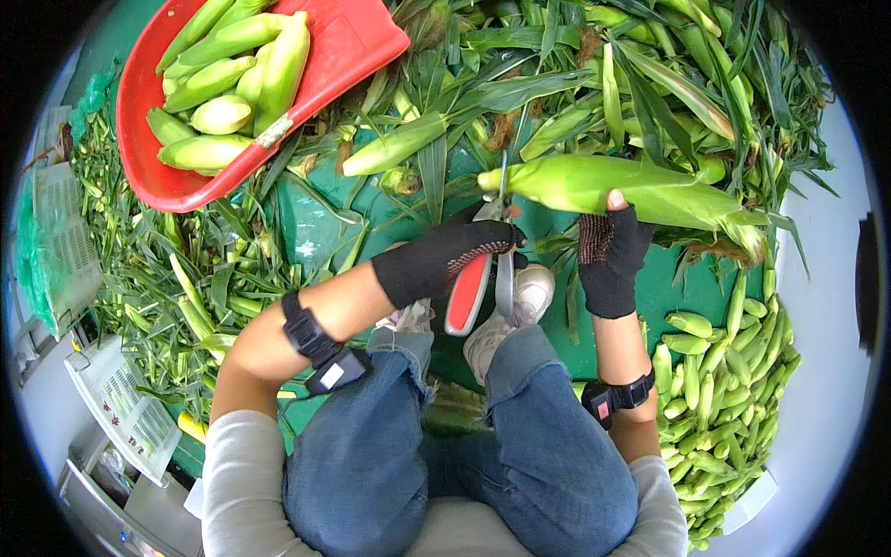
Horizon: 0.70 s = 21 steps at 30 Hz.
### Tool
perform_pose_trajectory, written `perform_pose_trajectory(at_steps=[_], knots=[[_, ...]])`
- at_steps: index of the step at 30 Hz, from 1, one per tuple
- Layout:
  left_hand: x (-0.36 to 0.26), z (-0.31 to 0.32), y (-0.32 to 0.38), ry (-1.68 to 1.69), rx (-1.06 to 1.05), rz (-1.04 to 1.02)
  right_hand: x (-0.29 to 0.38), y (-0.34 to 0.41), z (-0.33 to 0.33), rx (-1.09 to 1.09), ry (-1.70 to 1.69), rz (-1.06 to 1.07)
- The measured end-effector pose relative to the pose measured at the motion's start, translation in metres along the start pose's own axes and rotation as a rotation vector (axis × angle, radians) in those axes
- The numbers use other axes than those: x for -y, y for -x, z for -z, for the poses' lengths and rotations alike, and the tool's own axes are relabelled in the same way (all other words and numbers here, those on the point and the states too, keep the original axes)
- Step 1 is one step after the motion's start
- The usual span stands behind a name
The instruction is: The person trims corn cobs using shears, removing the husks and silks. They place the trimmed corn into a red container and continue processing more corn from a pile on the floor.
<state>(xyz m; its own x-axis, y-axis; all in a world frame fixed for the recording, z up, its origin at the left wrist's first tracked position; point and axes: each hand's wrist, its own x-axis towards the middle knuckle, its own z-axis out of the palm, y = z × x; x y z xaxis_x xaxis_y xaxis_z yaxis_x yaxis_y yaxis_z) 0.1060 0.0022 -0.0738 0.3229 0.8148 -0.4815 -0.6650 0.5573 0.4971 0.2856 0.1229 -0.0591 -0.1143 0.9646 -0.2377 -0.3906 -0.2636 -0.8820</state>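
Observation:
My left hand, in a black fingerless glove with grip dots, is closed around bypass pruning shears with red-inlaid handles. Their blades reach up to the stem end of a large ear of corn in its green husk. That ear lies sideways above my right hand, gloved the same way, whose fingers and thumb grip its lower side. Whether the blades touch the stem is hard to tell. Just left of the shears, another husked ear rests among the leaves.
A red plastic scoop holding several husked ears is at upper left. Corn with long leaves heaps up ahead. Cut husks and stalks cover the left side. Small husked ears pile at right, on the green floor. White perforated crates stand far left.

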Motion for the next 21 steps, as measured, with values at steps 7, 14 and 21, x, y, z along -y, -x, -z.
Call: perform_pose_trajectory(at_steps=[7, 14, 21], knots=[[-0.014, -0.003, 0.006, -1.342, -0.378, -0.203, 0.006, 0.0, -0.006, -0.095, -0.032, -0.155], [-0.045, 0.003, -0.008, -1.187, -0.08, -0.168, -0.003, -0.016, 0.006, 0.254, -0.148, -0.401], [-0.006, 0.042, 0.046, -0.258, -0.302, -0.303, -0.031, -0.021, 0.028, 0.499, -0.884, -0.645]])
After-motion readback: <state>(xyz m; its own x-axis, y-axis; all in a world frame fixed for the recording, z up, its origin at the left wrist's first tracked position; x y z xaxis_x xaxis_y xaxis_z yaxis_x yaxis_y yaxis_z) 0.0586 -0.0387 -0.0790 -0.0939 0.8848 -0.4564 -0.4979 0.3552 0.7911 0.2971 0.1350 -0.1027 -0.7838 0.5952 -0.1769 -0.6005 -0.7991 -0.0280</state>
